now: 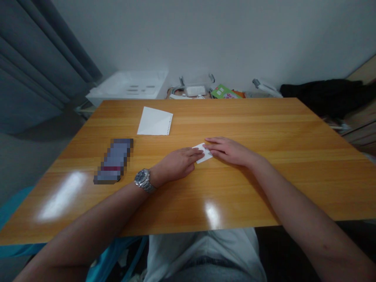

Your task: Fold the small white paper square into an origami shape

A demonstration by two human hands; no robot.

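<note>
Cannot fully see the small white paper (pixel 206 156) beneath the hands (pixel 176 162). Cannot read the pixelated, blue-grey, rectangular phone (pixel 115 158).

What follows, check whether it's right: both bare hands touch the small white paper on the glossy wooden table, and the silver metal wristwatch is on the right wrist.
The side is wrong: the head view shows the silver metal wristwatch on the left wrist. The left hand and right hand do touch the small white paper on the glossy wooden table.
</note>
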